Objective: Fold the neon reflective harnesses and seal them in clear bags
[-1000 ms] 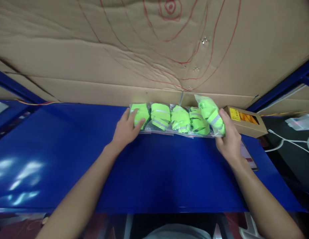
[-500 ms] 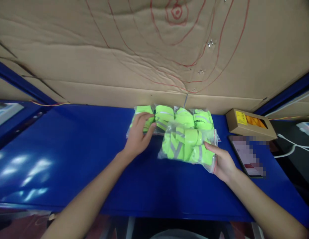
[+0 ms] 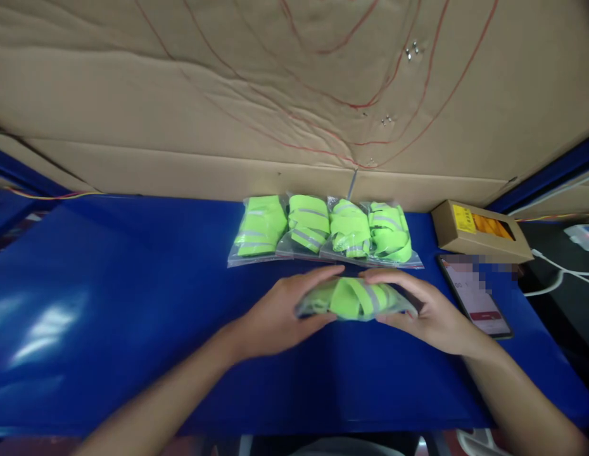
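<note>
A clear zip bag of neon yellow-green reflective straps is held between my two hands above the blue table. My left hand grips its left end, thumb on the near side and fingers on the far side. At the other end, my right hand is closed round the bag in the same way. Behind it, several similar bags lie in a row against the cardboard: a bag at the far left, two in the middle, and one at the right end.
On the right a phone lies on the blue table, its screen partly pixelated. Beyond it sits a small cardboard box with a yellow label. A cardboard wall with red curved lines rises along the back. White cables run at the right edge.
My left hand has left the row's leftmost bag and now grips the held bag's left end. The held bag has tipped from face-up to nearly edge-on, with my right hand still on it.
</note>
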`<state>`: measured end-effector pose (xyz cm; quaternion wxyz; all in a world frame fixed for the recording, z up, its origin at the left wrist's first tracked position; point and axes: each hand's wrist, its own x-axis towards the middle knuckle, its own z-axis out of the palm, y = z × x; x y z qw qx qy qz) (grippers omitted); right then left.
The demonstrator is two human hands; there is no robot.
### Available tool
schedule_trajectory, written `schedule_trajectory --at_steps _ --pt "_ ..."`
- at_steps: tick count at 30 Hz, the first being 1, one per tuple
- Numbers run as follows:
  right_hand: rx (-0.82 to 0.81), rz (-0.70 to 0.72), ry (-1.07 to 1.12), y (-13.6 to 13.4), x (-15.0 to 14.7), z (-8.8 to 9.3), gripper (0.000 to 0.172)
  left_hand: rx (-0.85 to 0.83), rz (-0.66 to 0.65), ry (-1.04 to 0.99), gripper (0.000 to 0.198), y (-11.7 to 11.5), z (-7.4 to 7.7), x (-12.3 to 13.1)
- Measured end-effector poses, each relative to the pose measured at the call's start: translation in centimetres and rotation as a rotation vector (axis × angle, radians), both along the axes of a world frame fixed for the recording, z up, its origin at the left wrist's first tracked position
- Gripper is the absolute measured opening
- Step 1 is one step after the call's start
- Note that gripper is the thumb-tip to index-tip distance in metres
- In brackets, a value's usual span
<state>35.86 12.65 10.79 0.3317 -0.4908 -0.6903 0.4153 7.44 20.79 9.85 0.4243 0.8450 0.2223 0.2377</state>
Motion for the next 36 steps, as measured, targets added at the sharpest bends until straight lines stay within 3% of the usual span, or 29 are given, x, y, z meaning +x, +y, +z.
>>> schedule_trajectory --at_steps 1,3,6,9,12,14,16,19,22,24,29,30,33,36 --pt "0.047 0.039 -0.065 0.0 0.5 0.5 0.044 0.249 0.028 -0.014 0.055 -0.5 -0.1 0.1" --pt "0.043 0.106 -0.143 -0.2 1.7 1.3 0.057 0.664 0.045 -0.052 0.048 -1.5 -0.3 0.2" --pt "-0.015 0.066 -0.152 -0.4 3.5 1.8 0.092 0.959 0.071 -0.092 0.038 -2.5 -0.4 0.2" --pt "-0.046 -0.021 0.037 -0.3 4.3 1.4 0.086 1.044 0.108 -0.144 0.033 -2.6 -0.3 -0.1" --pt "-0.192 -0.103 0.287 0.2 3.5 0.8 0.056 1.065 0.137 -0.161 0.031 -2.4 -0.2 -0.3" --pt "-0.306 -0.236 0.421 0.5 2.4 0.4 0.038 1.093 0.149 -0.167 0.030 -2.2 -0.1 -0.3" --pt "-0.391 -0.354 0.517 0.7 1.5 0.1 0.039 1.122 0.160 -0.171 0.027 -2.1 0.0 0.0" --pt "-0.398 -0.339 0.540 0.9 1.1 -0.1 0.039 1.134 0.179 -0.143 0.025 -1.9 -0.1 0.5" --pt "-0.351 -0.275 0.503 1.1 1.3 -0.1 0.027 1.054 0.166 -0.062 0.032 -1.6 -0.4 0.7" --pt "-0.349 -0.260 0.495 1.3 1.4 -0.2 0.027 0.906 0.104 0.018 0.044 -1.5 -0.4 0.5" --pt "-0.409 -0.168 0.447 1.4 0.5 -1.0 0.032 0.303 -0.141 0.118 0.112 -2.0 0.5 0.2" --pt "-0.418 -0.150 0.439 1.3 0.1 -1.2 0.033 0.219 -0.121 0.071 0.110 -2.1 0.6 0.2" --pt "-0.428 -0.092 0.408 0.9 -1.1 -1.7 0.037 0.037 0.099 -0.063 0.073 -1.7 0.3 0.5" --pt "-0.409 -0.031 0.293 0.3 -2.4 -2.0 0.037 -0.268 0.234 -0.039 0.048 -1.1 -0.3 1.1"
